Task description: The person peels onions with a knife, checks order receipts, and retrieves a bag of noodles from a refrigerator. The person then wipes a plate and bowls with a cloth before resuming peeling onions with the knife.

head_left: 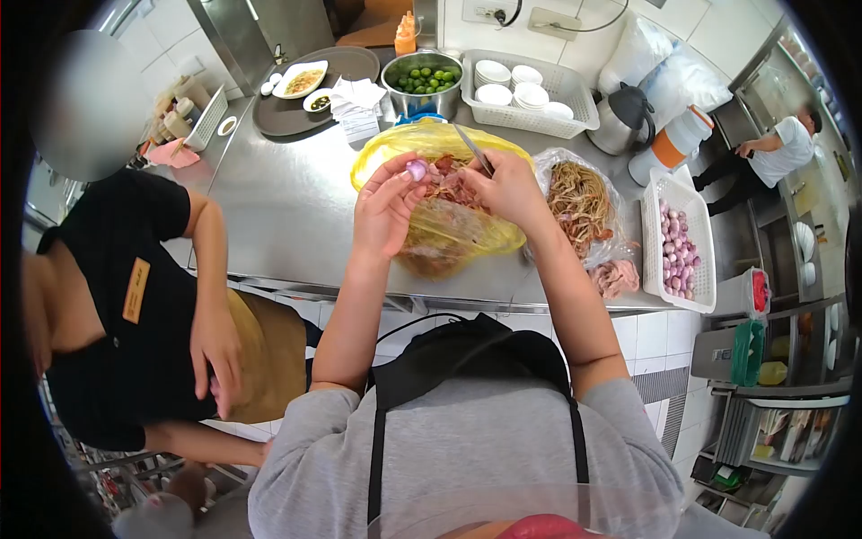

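Between the fingertips of my left hand (388, 202) is a small purple shallot (417, 170). My right hand (507, 187) is closed around a knife (472, 149), its blade pointing up and to the left. Both hands are over an open yellow plastic bag (386, 148) with reddish peelings (453, 187) in it. Right of the bag, a clear plastic bag (579, 202) holds brown, stringy roots or stems. At the right end of the counter, a white basket (653, 235) contains several purple shallots (680, 251).
Behind the bag stand a steel pot of green fruits (425, 79), a basket of white bowls (530, 117) and a round tray (269, 112). A kettle (626, 112) and an orange-white jug (673, 142) are at the back right. A person (126, 305) stands close on the left, another (777, 148) far right.
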